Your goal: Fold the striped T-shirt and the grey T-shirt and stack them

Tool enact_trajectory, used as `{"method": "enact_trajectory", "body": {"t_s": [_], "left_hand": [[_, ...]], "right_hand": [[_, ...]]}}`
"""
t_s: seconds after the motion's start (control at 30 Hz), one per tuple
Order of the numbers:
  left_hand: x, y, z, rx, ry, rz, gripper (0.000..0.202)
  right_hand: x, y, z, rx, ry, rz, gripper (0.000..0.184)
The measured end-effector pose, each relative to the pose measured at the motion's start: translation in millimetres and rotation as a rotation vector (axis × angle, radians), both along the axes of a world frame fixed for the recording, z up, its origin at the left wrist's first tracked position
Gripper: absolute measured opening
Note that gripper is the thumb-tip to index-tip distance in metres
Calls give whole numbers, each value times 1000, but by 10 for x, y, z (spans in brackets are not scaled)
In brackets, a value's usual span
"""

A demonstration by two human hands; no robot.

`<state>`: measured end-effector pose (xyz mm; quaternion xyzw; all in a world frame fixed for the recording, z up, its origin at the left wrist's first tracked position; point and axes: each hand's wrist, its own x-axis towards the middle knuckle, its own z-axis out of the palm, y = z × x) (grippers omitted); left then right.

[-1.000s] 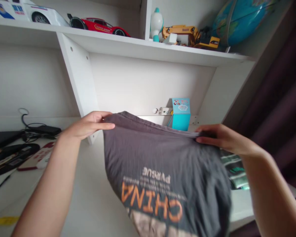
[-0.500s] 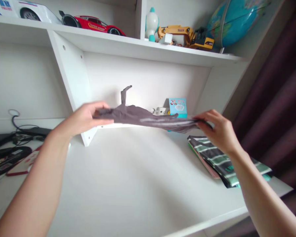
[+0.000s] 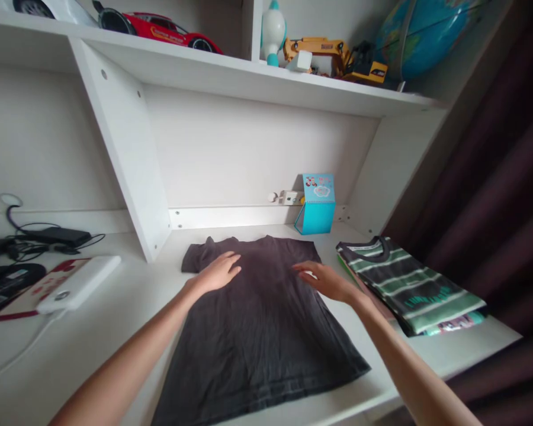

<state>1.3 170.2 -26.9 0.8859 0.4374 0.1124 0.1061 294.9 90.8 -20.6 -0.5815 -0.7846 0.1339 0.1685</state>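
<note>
A dark grey T-shirt (image 3: 266,331) lies spread on the white desk, its hem toward me and its sleeve end toward the back panel. Over its upper left part is my left hand (image 3: 217,271), fingers stretched out and holding nothing. My right hand (image 3: 324,279) is at the shirt's upper right side, fingers extended and slightly bent, also without a hold. Whether either palm presses on the cloth or hovers just above it, I cannot tell. A few wrinkles run down the shirt's front, and its left sleeve looks bunched.
Folded striped clothes (image 3: 408,284) are stacked at the right. A blue desk calendar (image 3: 318,207) stands at the back beside a power socket (image 3: 291,197). Cables, a black adapter (image 3: 64,235) and a white power bank (image 3: 80,284) lie left. Toys line the shelf (image 3: 231,68) above.
The T-shirt, held up stretched between both hands before, now lies flat on the desk. Both hands have let go and moved inward and lower over it.
</note>
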Motion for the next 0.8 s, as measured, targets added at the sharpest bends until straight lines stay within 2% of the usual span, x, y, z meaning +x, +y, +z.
{"method": "enact_trajectory", "body": {"t_s": [0.1,0.17,0.23,0.3,0.43,0.5,0.6,0.7,0.8], "left_hand": [[-25,200,-408,75,105,227,60],[-117,256,-544,54,148,327,69],[-237,279,-575,25,176,384,74],[-354,301,-545,8,202,439,74],[-503,360,-469,54,249,590,63],[-508,372,-450,148,275,596,55],[-425,372,-443,273,266,490,51],[-291,404,-477,249,216,394,57],[-191,485,-548,214,199,366,59]], "right_hand": [[-236,366,-338,41,-77,-136,46],[-294,505,-553,18,-124,-196,56],[-256,590,-697,-18,-164,-220,61],[-152,657,-752,-45,-196,-223,59],[27,786,-688,-74,-247,-217,56],[7,815,-638,-62,-267,-229,58],[-168,790,-606,-18,-284,-208,61],[-383,735,-630,15,-283,-144,62],[-498,694,-689,17,-270,-136,67]]}}
